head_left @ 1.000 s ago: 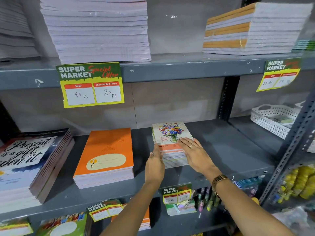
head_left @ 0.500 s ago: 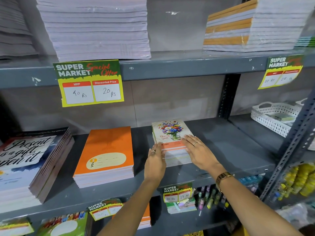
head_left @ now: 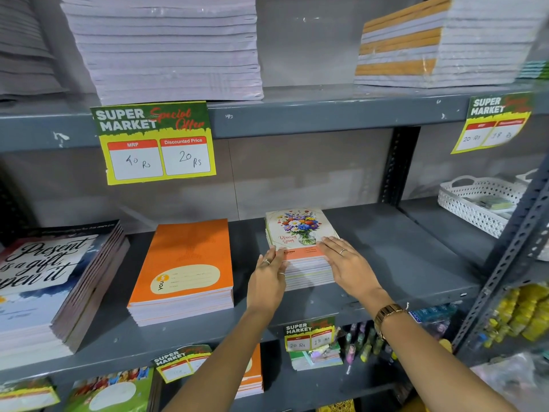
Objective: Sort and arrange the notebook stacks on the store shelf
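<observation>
A small stack of floral-cover notebooks sits on the middle grey shelf. My left hand presses flat against the stack's left side, fingers together. My right hand lies flat against the stack's right front corner, fingertips on the top cover. Both hands clamp the stack between them. To the left lies an orange notebook stack, and further left a taller stack with a "Present is a gift" cover.
Tall pale notebook piles and an orange-striped pile fill the upper shelf. Price tags hang from shelf edges. A white basket stands at the right. Pens and more notebooks sit on the lower shelf.
Both hands stay pressed on the floral stack. The view has shifted slightly; the stack and hands look almost unmoved.
</observation>
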Demonstrator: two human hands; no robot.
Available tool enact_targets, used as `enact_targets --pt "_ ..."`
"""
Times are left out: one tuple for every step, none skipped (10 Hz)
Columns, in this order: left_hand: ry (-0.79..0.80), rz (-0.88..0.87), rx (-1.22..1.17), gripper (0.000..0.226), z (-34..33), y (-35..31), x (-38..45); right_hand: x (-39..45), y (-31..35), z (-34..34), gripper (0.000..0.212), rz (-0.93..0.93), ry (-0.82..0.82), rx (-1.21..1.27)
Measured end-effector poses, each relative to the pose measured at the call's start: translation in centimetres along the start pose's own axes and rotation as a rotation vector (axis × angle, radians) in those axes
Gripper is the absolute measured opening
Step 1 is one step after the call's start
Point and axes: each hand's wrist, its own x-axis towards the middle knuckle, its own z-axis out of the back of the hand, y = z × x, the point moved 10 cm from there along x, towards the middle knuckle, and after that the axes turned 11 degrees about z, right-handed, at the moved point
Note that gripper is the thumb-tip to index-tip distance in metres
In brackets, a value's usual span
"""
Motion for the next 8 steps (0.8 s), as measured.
enact_targets --pt "0.005 0.008 -0.005 0.048 0.0 -0.1 -0.1 0.1 0.3 0.3 0.046 0.009 0.006 -0.025" --pt "0.01 0.017 -0.002 0.048 0.0 -0.2 -0.2 0.1 0.4 0.4 0.05 0.02 0.015 -0.056" --pt "0.029 0.016 0.037 0.049 -0.1 -0.3 -0.3 0.1 0.4 0.3 0.052 0.001 0.036 -0.048" --pt "0.039 0.018 0.077 0.049 0.0 -0.4 -0.2 0.0 0.2 0.1 0.05 0.0 0.038 -0.032" --pt "0.047 0.023 0.1 0.048 0.1 -0.6 -0.2 0.0 0.1 0.0 0.051 -0.002 0.06 -0.038" --pt "0.054 0.009 0.149 0.052 -0.1 -0.6 -0.2 -0.1 0.0 -0.6 0.05 -0.025 0.083 -0.021" --pt "0.08 -0.024 0.155 0.056 0.2 -0.7 -0.5 -0.3 -0.3 -1.3 0.043 -0.067 0.172 0.028" --pt "0.061 -0.074 0.063 0.054 1.3 -0.4 -0.9 -0.7 -0.7 -2.4 0.046 -0.114 0.243 -0.033"
